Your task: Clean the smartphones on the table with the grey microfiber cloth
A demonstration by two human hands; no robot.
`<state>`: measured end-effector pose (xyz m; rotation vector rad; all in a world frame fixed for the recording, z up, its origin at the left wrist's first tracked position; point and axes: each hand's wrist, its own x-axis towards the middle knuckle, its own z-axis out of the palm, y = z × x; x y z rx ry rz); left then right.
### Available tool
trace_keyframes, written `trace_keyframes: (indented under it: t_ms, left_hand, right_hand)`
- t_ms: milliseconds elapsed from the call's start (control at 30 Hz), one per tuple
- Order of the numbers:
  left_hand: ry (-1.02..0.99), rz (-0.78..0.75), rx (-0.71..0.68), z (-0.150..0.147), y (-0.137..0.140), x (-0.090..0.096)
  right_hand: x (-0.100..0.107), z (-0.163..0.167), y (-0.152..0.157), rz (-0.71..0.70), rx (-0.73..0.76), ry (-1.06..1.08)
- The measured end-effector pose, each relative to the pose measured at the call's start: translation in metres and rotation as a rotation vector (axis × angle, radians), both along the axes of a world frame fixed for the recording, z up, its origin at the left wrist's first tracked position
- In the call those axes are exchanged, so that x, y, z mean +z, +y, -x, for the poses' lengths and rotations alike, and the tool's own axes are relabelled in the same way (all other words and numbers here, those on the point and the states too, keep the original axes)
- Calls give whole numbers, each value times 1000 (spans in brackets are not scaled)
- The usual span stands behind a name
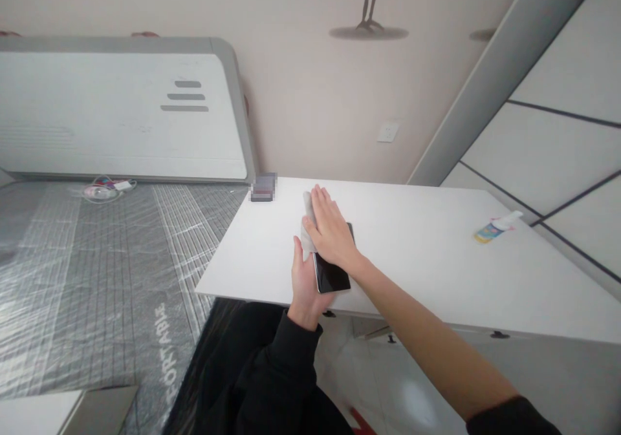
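A black-screened tablet [332, 276] lies tilted over the front part of the white table, screen up. Under it, my left hand [306, 285] supports it from the near left side, thumb pointing up along its edge. My right hand [332, 227] rests flat on top, fingers together and pointing away from me, pressing a light grey cloth [307, 225] against the screen. Part of the cloth sticks out to the left of those fingers. Most of the tablet's far half is hidden beneath the right hand and cloth.
The white table [412, 247] has a blurred dark box [263, 187] at its back left corner and a spray bottle [495, 227] lying at the right. A plastic-covered mattress [111, 260] is on the left, with a coiled cable [109, 189] near the headboard [121, 115].
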<state>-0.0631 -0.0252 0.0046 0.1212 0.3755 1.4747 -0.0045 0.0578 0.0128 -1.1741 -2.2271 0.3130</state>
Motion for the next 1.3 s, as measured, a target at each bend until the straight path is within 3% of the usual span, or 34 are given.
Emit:
trace_keyframes:
  t_ms: [67,167,267,333,400,500,600,667,800,933,1033,1100,1200,1300]
  left_hand:
    - [-10,-25,31,-1,0,1]
    - [-57,-46,126,8,2,1]
    - [-60,104,154,21,6,0]
    - [-38,166,117,25,6,0]
    - [-17,102,100,22,5,-1]
    - [13,-33,60,7,0,0]
    - [29,-29,-33,-6,-3,3]
    - [25,-25,-46,-6,-3,4]
    - [-7,-71,82,12,0,0]
    - [-42,106,114,25,2,-8]
    - [-50,12,98,18,1,-8]
    - [-39,-64,76,9,-1,-5]
    - [-15,-38,11,1,-1,0]
    - [-3,-80,3,4,0,0]
  right_hand:
    - [-1,5,-6,-16,24,-19]
    - [-18,8,-41,-56,98,-19]
    - [-41,4,-78,-80,149,16]
    - [-48,0,-85,-73,155,50]
    - [-45,-3,-73,-53,128,90]
    - [-23,-6,-32,-37,31,124]
    - [3,-5,3,-19,-30,75]
    - [8,-1,4,-41,-20,61]
    - [-18,10,-46,-147,68,85]
    - [-50,11,-90,-172,106,107]
    - [-47,6,-71,-149,50,137]
    - [-32,5,-41,-126,-9,139]
    - [-6,8,-3,-65,-68,108]
    - [1,16,1,-92,-92,123]
